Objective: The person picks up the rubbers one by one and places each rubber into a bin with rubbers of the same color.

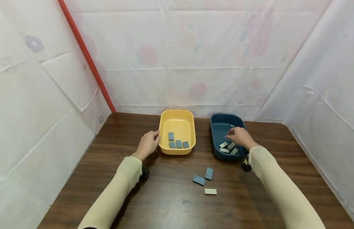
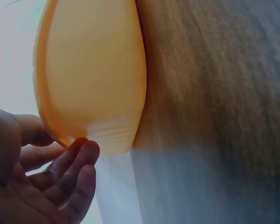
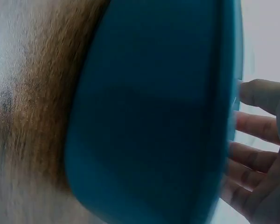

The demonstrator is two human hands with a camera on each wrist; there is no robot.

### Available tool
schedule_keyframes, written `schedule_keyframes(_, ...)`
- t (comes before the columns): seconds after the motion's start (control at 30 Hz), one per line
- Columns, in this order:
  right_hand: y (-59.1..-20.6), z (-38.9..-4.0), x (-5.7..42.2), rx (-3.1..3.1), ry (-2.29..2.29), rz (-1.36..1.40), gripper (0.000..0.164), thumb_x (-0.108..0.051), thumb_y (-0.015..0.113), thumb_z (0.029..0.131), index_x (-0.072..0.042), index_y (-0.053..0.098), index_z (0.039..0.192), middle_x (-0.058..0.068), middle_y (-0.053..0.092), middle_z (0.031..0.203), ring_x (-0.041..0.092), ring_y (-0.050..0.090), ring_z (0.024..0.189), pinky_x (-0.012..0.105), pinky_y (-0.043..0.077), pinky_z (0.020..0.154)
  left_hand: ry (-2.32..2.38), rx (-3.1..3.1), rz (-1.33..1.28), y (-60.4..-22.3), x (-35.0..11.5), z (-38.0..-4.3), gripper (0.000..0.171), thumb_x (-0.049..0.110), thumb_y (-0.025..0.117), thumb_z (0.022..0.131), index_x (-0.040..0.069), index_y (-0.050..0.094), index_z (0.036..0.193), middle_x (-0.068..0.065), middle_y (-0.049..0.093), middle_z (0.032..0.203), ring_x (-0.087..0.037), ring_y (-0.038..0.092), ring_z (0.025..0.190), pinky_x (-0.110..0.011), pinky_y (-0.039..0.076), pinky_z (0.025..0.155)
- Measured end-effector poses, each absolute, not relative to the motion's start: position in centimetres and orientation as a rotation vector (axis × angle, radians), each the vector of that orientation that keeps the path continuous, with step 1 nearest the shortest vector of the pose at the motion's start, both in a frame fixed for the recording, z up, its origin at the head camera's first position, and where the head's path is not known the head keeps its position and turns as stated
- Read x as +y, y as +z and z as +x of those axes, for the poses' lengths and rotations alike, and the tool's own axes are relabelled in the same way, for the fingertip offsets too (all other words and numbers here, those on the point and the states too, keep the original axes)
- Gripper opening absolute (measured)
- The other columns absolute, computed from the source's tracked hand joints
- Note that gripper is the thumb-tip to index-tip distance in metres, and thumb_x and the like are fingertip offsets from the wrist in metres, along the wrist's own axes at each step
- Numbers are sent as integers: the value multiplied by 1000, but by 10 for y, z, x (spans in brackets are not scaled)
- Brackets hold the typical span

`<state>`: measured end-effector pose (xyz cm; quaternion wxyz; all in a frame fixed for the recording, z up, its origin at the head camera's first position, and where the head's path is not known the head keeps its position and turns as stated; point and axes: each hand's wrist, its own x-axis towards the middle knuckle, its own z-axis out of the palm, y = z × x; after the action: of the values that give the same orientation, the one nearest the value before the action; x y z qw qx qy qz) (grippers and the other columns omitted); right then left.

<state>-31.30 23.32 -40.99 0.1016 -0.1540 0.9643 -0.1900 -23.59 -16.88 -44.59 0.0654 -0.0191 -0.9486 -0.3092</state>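
On the brown surface [image 1: 165, 197], a yellow tub [image 1: 177, 152] stands far left of a blue tub [image 1: 226, 156]. The left hand [image 1: 148, 143] grasps the yellow rim; the right hand [image 1: 241, 136], released, hangs over the blue tub. Each tub holds four tiles [image 1: 178, 144]; three lie nearer.

Tiles [image 1: 198, 180] lie in and before bins [image 1: 177, 125].

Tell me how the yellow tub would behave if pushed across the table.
The yellow tub probably keeps its shape, as its moulded walls stand evenly. It looks unlikely to tip, sitting flat and low. The blue-grey blocks inside might slide on its glossy floor.
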Motion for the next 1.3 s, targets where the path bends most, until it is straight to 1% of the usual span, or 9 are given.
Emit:
schedule_keyframes(0.23, -418, -325, 235, 2821, -488, -386, 32, -26, 59, 97, 1, 68, 112, 22, 68, 111, 30, 65, 90, 42, 53, 73, -941, -2842, -59, -443, -170, -237, 42, 17, 52, 100, 3, 52, 139, -16, 66, 108, -17, 46, 59, -27, 39, 57)
schedule_keyframes(0.33, -422, -327, 237, 2812, -440, -360, 33, -27, 58, 97, 1, 67, 113, 22, 67, 112, 31, 65, 91, 43, 53, 75, -944, -2843, -60, -444, -170, -236, 42, 16, 52, 100, 3, 52, 139, -16, 66, 108, -17, 46, 60, -27, 39, 57)
schedule_keyframes(0.53, -433, -323, 242, 2812, -390, -329, 32, -26, 60, 96, 1, 68, 111, 21, 68, 107, 28, 65, 85, 42, 53, 73, -942, -2862, -58, -444, -167, -232, 42, 17, 51, 100, 3, 51, 140, -17, 65, 113, -18, 48, 63, -28, 41, 59)
schedule_keyframes(0.7, -439, -320, 243, 2861, -363, -339, 28, -23, 63, 94, 1, 71, 106, 20, 70, 103, 27, 66, 82, 41, 54, 71, -947, -2871, -62, -444, -165, -231, 42, 17, 51, 101, 3, 50, 141, -18, 65, 116, -18, 48, 62, -28, 41, 59)
schedule_keyframes(0.83, -443, -318, 240, 2920, -346, -347, 25, -20, 65, 92, 2, 73, 102, 20, 72, 100, 28, 68, 79, 42, 55, 69, -969, -2869, -57, -444, -164, -230, 43, 16, 50, 100, 2, 50, 141, -19, 65, 113, -19, 47, 62, -28, 40, 58)
schedule_keyframes(1.07, -448, -316, 225, 2969, -319, -327, 18, -16, 66, 90, 0, 74, 86, 15, 72, 83, 24, 65, 67, 40, 55, 64, -949, -2877, -40, -444, -172, -228, 42, 17, 50, 101, 3, 51, 140, -17, 65, 112, -18, 47, 61, -28, 40, 59)
schedule_keyframes(1.2, -446, -317, 217, 2968, -289, -322, 17, -15, 67, 89, -1, 73, 81, 13, 71, 79, 24, 64, 66, 41, 55, 66, -973, -2880, -18, -445, -176, -227, 42, 17, 50, 100, 2, 51, 140, -18, 65, 111, -19, 47, 62, -28, 40, 59)
schedule_keyframes(1.3, -442, -318, 214, 2964, -272, -320, 16, -15, 68, 89, -1, 73, 83, 14, 72, 82, 25, 65, 68, 42, 55, 68, -990, -2876, 9, -446, -179, -226, 43, 17, 50, 100, 2, 51, 140, -18, 65, 111, -19, 48, 64, -27, 40, 60)
